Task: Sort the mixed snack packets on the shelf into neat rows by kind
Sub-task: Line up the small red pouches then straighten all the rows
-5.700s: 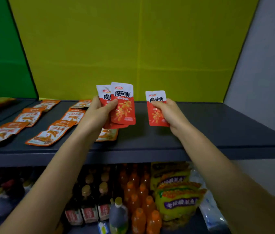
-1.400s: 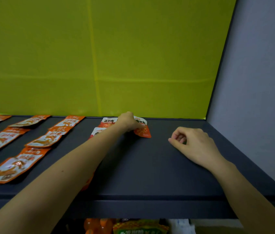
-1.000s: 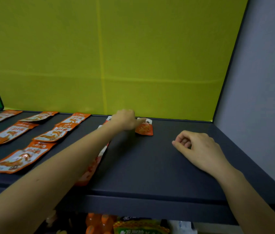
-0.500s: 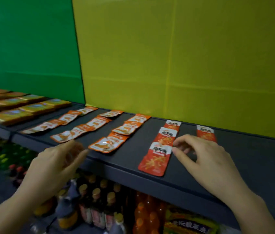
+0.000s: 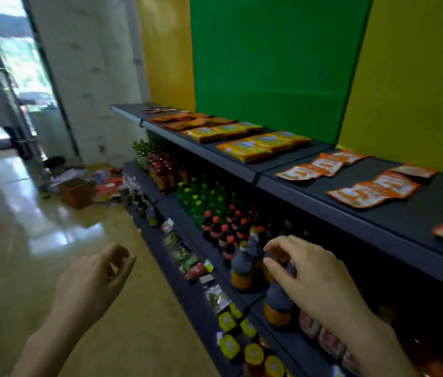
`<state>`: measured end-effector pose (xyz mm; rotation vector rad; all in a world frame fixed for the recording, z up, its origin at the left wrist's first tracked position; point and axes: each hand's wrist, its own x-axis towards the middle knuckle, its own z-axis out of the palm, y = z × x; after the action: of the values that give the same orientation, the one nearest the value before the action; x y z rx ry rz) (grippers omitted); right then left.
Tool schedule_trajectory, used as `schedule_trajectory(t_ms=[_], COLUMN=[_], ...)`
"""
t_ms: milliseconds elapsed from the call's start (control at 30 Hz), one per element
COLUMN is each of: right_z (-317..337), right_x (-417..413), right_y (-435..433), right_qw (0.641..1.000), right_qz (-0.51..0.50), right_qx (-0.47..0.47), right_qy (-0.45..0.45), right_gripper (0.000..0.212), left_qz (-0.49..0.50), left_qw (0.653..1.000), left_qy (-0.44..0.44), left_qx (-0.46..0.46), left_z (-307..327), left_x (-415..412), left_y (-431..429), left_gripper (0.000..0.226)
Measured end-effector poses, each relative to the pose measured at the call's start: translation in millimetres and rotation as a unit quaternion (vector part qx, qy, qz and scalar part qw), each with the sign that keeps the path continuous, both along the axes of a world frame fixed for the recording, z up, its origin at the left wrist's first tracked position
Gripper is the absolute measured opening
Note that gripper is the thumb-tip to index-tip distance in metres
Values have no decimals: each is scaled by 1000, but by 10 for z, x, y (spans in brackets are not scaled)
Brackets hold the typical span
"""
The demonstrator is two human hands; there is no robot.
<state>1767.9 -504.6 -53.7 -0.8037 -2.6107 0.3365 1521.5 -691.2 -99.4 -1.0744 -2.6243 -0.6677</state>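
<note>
- both hands are empty: left hand (image 5: 94, 278) loosely curled, right hand (image 5: 314, 278) spread, below the top shelf (image 5: 323, 206).
- i'd grab strays nearest the yellow packets (image 5: 245, 151) and keep rows straight.

Print on orange packets (image 5: 372, 190) too blurred, nothing legible

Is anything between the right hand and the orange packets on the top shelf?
The right hand hangs below the top shelf, in front of the bottles. The shelf's front edge lies between it and the orange packets; nothing else visibly does.
</note>
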Motion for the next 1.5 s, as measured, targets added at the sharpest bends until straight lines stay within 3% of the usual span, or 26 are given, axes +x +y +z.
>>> schedule_trajectory(t_ms=[133, 333, 633, 867, 1033, 1333, 1500], right_z=[-266, -687, -1130, -951, -988, -1102, -871], right_x=[-848, -1857, -3555, -5138, -6097, -8041, -9167], right_y=[-125, 73, 644, 1128, 1235, 1267, 1284], right_qw=[996, 992, 982, 981, 970, 966, 977], right_qz=[66, 75, 110, 159, 208, 228, 189], right_qx=[-56, -87, -108, -95, -100, -91, -93], right_qy=[-36, -52, -111, -67, -73, -79, -39], right_gripper=[23, 27, 27, 29, 27, 23, 25], left_qz=[92, 186, 202, 264, 296, 297, 222], left_qw=[996, 982, 975, 963, 949, 946, 974], left_qy=[-17, -29, -84, -53, -100, -124, -38], left_qx=[-9, -29, -26, -7, -39, -37, -38], left_z=[-214, -379, -739, -559, -612, -813, -454], left_x=[-526, -1076, -2317, -3577, -4312, -6392, -7822], left_y=[-711, -1067, -573, -174, -95, -86, 151], left_gripper=[9, 6, 0, 1, 1, 13, 16])
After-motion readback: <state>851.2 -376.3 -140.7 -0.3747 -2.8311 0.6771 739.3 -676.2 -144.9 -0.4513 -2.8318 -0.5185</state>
